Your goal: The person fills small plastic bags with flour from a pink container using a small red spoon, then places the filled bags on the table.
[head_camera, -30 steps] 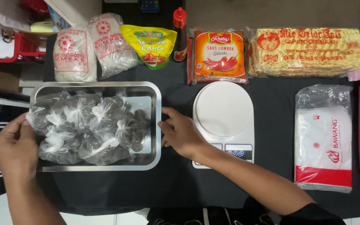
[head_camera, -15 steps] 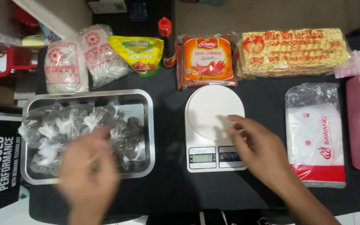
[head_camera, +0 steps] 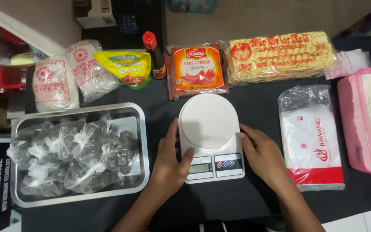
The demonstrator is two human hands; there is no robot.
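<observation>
Both hands, left (head_camera: 168, 165) and right (head_camera: 265, 157), grip the sides of a white kitchen scale (head_camera: 210, 137) at mid-table beside a steel tray (head_camera: 142, 141) of knotted bags, apparently squaring it before weighing.

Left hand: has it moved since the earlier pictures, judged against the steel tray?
Yes. The left hand left the far-left edge of the rectangular steel tray and crossed rightward past it, now gripping the white kitchen scale.
</observation>
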